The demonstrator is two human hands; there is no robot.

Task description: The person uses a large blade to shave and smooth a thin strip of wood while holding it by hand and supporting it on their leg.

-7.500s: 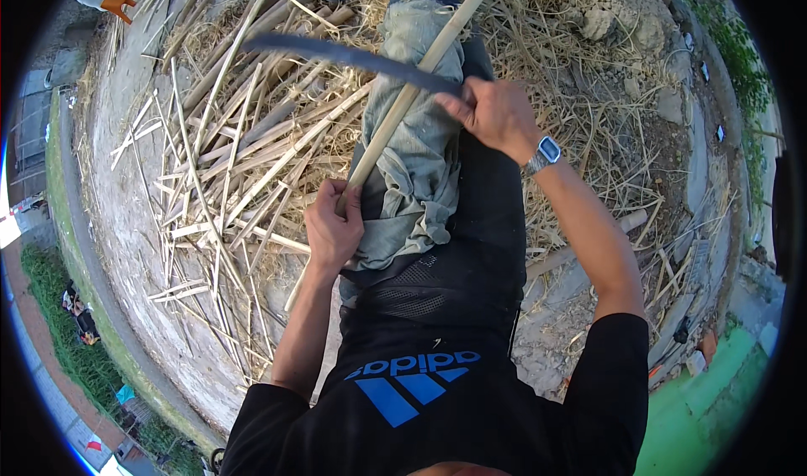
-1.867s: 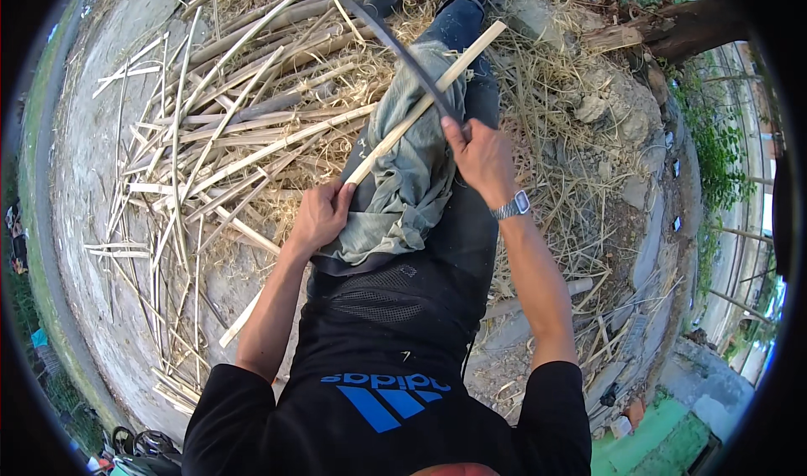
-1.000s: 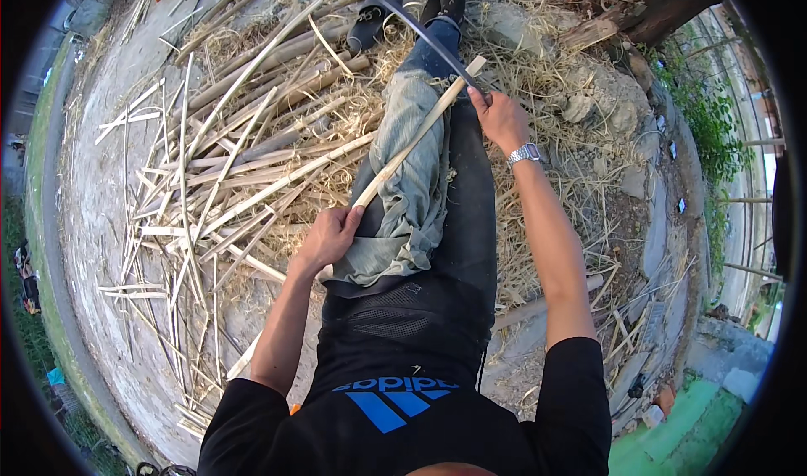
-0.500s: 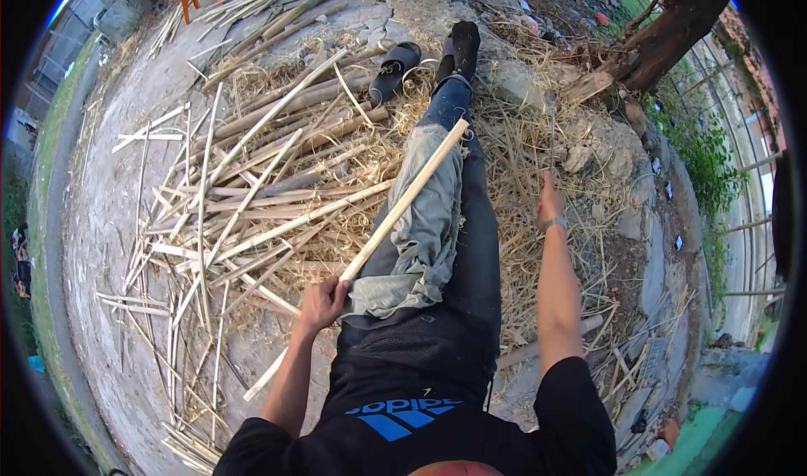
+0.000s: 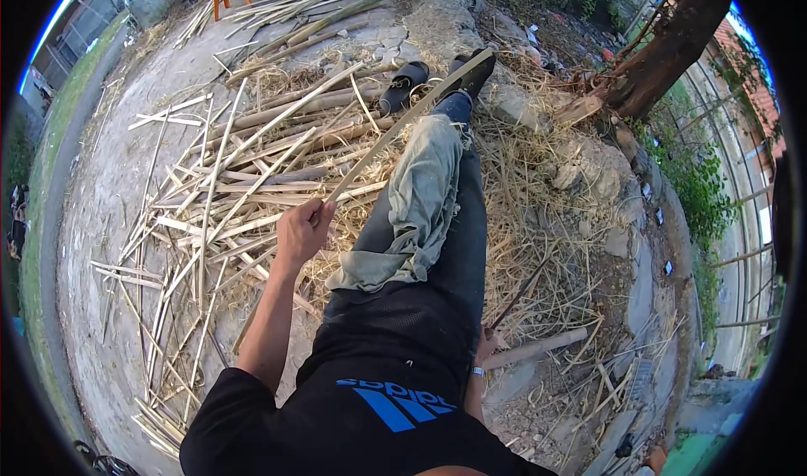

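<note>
The person sits on the ground with one leg stretched out ahead. The left hand [image 5: 304,230] is closed in a fist around a long pale split bamboo strip [image 5: 403,121], gripping it near its lower part. From the fist the strip runs up and away to the right, over the crumpled grey-green cloth [image 5: 412,215] draped along the dark trouser leg, and its far end reaches past the dark shoe [image 5: 471,74] on the outstretched foot. A shorter stretch of the strip continues below the fist toward the ground on the person's left.

The right hand [image 5: 486,347] is low at the person's right side, just beside the hip, with a wristwatch [image 5: 477,372] at the wrist. It is mostly hidden by the body; a dark thin handle or blade [image 5: 517,295] rises from it at a slant, and whether the fingers clasp it cannot be told.

To the left of the leg lies a loose heap of cut bamboo strips [image 5: 210,198] on the pale concrete ground [image 5: 109,182], with a dark sandal [image 5: 402,87] near the foot.
</note>
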